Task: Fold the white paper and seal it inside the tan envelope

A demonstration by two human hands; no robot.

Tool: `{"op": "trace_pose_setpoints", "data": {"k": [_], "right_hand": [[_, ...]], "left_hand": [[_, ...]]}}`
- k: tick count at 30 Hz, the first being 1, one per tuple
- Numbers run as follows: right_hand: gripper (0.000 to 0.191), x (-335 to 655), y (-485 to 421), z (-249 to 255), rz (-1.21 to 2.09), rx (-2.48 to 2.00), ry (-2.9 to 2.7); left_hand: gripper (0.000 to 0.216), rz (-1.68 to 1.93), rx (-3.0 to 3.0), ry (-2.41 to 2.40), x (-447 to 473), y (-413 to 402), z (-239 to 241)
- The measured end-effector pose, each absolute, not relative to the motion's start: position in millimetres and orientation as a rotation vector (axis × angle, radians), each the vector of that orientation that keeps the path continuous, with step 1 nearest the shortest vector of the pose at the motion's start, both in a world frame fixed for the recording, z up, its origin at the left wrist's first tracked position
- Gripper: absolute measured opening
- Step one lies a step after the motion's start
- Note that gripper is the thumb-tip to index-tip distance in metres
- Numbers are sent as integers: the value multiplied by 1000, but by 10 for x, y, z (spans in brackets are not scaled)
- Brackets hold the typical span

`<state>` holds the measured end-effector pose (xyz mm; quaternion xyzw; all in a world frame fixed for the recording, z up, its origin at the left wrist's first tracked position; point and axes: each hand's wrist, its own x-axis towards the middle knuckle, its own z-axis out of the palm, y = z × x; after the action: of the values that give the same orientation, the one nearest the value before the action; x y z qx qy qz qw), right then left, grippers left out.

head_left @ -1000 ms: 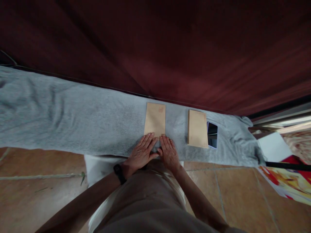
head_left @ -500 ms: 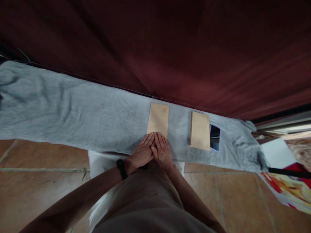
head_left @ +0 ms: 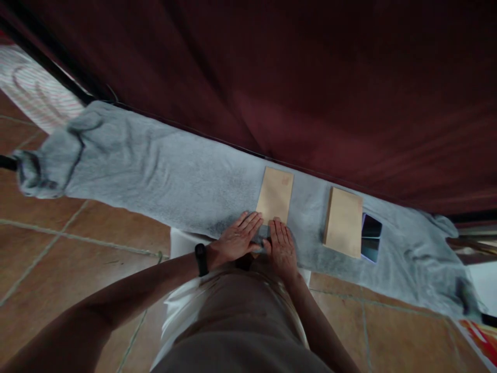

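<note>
A single tan paper envelope lies flat on the grey cloth in front of me. My left hand rests palm down at its lower left corner, fingers stretched out. Flat at the envelope's lower right edge lies my right hand, its fingers straight and its thumb toward the left one. A small gap parts the two hands. To the right is a thick stack of tan envelopes, apart from both hands. A phone lies against that stack's right side.
A dark red cloth rises along the far edge of the grey cloth. Tiled floor shows on the near side. A striped cloth is at the far left, and a colourful box stands at the lower right.
My hands have moved apart from lying together over the envelope's lower end, so more of it shows. The view has turned and shifted left, bringing the striped cloth in.
</note>
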<state>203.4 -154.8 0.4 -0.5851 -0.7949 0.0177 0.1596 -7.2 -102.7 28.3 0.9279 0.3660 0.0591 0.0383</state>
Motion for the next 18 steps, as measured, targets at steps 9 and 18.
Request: {"op": "trace_pose_setpoints", "data": {"k": [9,18], "right_hand": [[50,2004,-1568,-29,57,-1653,-2228],[52,1999,-1581,-26,29,-1667,-2215]], "left_hand": [[56,386,2874,896,557,-496,325],[56,388,2771,957,765,-222,121]]}}
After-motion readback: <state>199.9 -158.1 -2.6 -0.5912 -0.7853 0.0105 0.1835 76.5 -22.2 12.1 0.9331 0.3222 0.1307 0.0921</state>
